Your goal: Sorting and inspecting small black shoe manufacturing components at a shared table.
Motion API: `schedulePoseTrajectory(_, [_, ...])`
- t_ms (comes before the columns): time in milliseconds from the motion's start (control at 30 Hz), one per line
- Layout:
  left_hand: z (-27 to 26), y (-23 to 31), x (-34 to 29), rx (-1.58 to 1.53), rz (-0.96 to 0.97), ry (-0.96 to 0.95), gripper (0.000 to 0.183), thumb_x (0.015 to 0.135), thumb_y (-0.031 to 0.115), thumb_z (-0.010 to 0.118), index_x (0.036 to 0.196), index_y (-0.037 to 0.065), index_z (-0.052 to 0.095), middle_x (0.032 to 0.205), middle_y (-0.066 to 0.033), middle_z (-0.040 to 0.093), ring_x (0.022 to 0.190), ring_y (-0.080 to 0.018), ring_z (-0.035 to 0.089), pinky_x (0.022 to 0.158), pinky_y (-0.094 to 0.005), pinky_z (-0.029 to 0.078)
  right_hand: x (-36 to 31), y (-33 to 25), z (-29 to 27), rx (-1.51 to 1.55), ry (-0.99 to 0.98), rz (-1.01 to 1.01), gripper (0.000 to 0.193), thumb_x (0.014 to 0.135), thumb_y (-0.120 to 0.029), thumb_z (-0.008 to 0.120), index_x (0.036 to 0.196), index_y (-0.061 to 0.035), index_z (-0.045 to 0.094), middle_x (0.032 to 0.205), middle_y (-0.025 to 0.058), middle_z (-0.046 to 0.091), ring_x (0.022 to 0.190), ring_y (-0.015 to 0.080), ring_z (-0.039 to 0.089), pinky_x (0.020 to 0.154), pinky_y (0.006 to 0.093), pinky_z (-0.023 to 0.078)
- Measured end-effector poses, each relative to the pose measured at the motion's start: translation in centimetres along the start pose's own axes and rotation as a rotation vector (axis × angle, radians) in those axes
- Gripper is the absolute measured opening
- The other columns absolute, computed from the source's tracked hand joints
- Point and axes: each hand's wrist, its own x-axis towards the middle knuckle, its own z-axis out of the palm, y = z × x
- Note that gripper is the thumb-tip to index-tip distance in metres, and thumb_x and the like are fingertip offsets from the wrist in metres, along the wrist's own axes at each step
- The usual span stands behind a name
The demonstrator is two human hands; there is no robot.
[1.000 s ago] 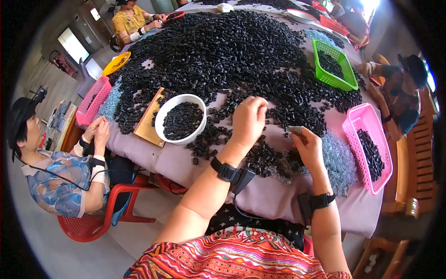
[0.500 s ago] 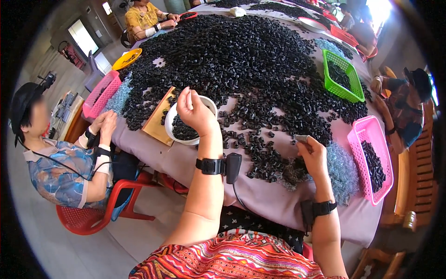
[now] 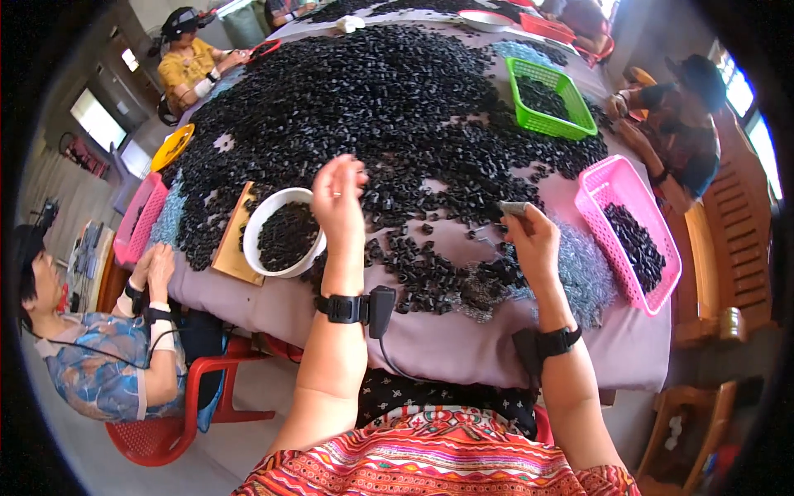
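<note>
My left hand [image 3: 339, 197] is raised over the black pieces, just right of the white bowl [image 3: 313, 255]. Its fingers are loosely extended and slightly blurred, with nothing visible in them. Inside the bowl lie many small black pieces [image 3: 285, 236]. My right hand [image 3: 533, 240] pinches a small grey flat piece [image 3: 514, 208] between thumb and fingers, above the table's near right part. Close to its fingertips is a thin shiny pin-like bit [image 3: 482, 238]; whether the hand touches it I cannot tell. Beside that hand spreads a pile of clear bluish, wiry pieces [image 3: 583, 277].
A great heap of black pieces [image 3: 364, 91] covers the cloth-covered table [image 3: 451, 351]. A wooden board [image 3: 234, 240] lies by the bowl. Pink basket [image 3: 589, 198] and green basket [image 3: 556, 126] stand at right, another pink basket [image 3: 142, 219] at left. Co-workers sit around; one [image 3: 116, 355] is at near left.
The view has shifted, so the table sits differently in the picture. My left hand has gone from above the bowl to its right, its fingers loosening. My right hand still pinches the grey piece.
</note>
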Motion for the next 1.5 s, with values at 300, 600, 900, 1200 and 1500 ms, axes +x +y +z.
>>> schedulePoseTrajectory(300, [4.8,-1.1,-5.8,0.455,0.03,-0.794,0.009,0.087,0.007,0.067,0.093,0.001,0.069,0.081,-0.0086,0.069,0.068,-0.013,0.062,0.065,-0.027,0.05,-0.4,-0.5,-0.1,-0.321,-0.159,-0.17,0.012,0.083,-0.008,0.066,0.093,-0.0012,0.064,0.087,0.0152,0.062,0.075,0.0337,0.063,0.067,0.0383,0.051])
schedulePoseTrajectory(600, [6.9,-1.7,-7.0,0.963,0.271,-0.944,0.018,0.087,0.007,0.061,0.103,0.009,0.07,0.093,-0.0117,0.064,0.084,-0.0313,0.066,0.075,-0.0387,0.053,-0.8,0.6,1.0,-0.552,-0.255,-0.366,0.024,0.072,-0.002,0.067,0.096,-0.0057,0.065,0.093,0.0111,0.063,0.093,0.0335,0.061,0.08,0.0417,0.052])
schedulePoseTrajectory(900, [8.0,-2.9,-6.5,1.069,0.296,-0.94,0.005,0.085,0.012,0.063,0.09,0.01,0.064,0.093,-0.0109,0.062,0.085,-0.0345,0.064,0.072,-0.0438,0.052,-0.8,1.0,0.7,-0.536,-0.245,-0.287,0.018,0.074,-0.002,0.063,0.092,-0.0046,0.063,0.089,0.0136,0.061,0.089,0.0351,0.062,0.077,0.0428,0.052])
schedulePoseTrajectory(1200, [6.6,-3.4,-6.4,0.99,0.303,-0.827,0.013,0.082,0.008,0.068,0.094,0.006,0.063,0.092,-0.012,0.064,0.08,-0.0304,0.065,0.072,-0.04,0.053,-0.3,1.2,0.1,-0.219,-0.164,-0.172,0.02,0.078,-0.004,0.06,0.096,-0.0015,0.066,0.092,0.0189,0.061,0.087,0.0393,0.062,0.077,0.0437,0.052])
schedulePoseTrajectory(1500, [8.0,-3.5,-6.3,1.171,0.229,-0.82,0.012,0.081,0.015,0.07,0.09,0.007,0.066,0.093,-0.0127,0.066,0.084,-0.0312,0.065,0.075,-0.0428,0.052,-0.2,1.6,-0.1,-0.296,-0.176,-0.24,0.019,0.078,-0.005,0.058,0.095,-0.0026,0.066,0.092,0.0187,0.062,0.089,0.0401,0.061,0.079,0.0457,0.051])
